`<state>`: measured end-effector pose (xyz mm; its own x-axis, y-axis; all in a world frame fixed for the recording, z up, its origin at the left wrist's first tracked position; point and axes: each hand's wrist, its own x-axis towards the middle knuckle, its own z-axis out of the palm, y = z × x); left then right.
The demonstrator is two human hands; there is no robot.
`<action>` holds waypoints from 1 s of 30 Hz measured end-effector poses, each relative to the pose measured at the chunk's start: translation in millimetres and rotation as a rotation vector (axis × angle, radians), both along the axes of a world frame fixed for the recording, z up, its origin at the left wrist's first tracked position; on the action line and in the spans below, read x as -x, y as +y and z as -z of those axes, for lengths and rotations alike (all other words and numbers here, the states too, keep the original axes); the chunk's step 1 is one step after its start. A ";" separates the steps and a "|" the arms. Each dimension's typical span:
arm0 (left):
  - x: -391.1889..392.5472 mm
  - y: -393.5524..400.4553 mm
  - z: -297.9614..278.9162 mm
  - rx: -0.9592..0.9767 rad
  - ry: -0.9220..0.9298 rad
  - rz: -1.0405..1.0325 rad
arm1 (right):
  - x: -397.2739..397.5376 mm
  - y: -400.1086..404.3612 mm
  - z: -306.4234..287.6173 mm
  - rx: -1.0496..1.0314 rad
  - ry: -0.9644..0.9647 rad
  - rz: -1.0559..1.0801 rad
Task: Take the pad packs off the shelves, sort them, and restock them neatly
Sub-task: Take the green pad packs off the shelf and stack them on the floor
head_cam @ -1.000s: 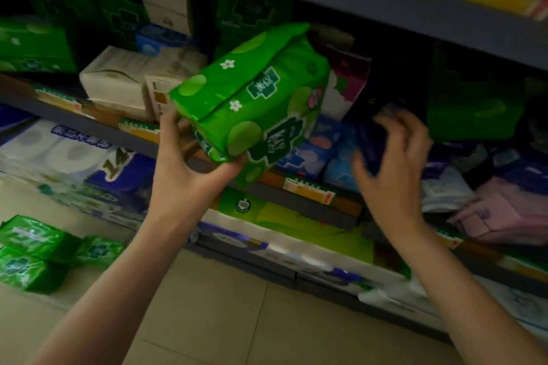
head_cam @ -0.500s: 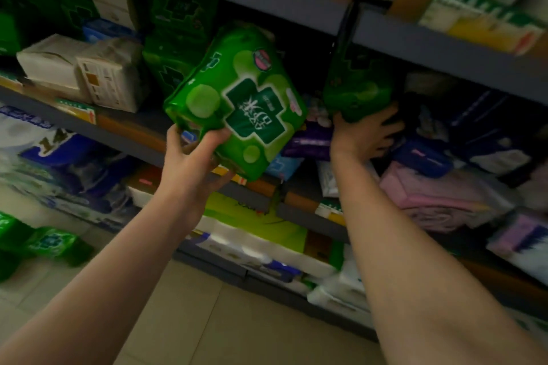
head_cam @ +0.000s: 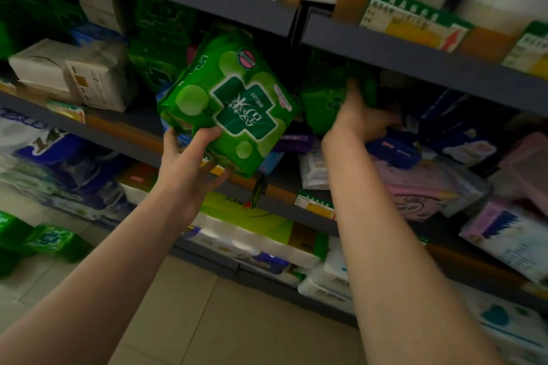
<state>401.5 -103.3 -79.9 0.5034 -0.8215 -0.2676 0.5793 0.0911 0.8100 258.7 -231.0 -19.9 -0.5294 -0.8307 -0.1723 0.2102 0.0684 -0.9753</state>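
Held pack: glossy green plastic pad pack (head_cam: pixel 234 107), in front of the grey metal shelf (head_cam: pixel 142 154).
Print: dark green cross with white characters, upside down; pink round badge, unreadable.
Axis: long axis tilted, top leaning right.
Left hand (head_cam: pixel 189 169): grips the pack's lower edge.
Right hand (head_cam: pixel 360 118): blurred, grasps a darker green pack (head_cam: pixel 323 98) on that shelf.
Floor: more green packs (head_cam: pixel 50 241), left of the shelf.

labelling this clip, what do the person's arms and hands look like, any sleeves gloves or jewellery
Both forearms are bare as far as the view shows: no sleeves show. The left hand and right hand have no gloves, and no watch or bracelet at either wrist. The right hand is motion-blurred, so rings cannot be ruled out.
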 end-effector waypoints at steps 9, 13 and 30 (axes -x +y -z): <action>-53.9 62.3 36.1 -0.073 0.048 -0.036 | -27.3 136.2 81.6 -0.050 -0.321 -0.363; -74.8 88.5 52.2 -0.058 0.055 -0.077 | -46.2 146.3 88.4 -0.077 -0.346 -0.472; -251.3 291.4 141.1 -0.713 0.152 -0.598 | -246.3 220.8 172.4 0.080 0.736 -1.292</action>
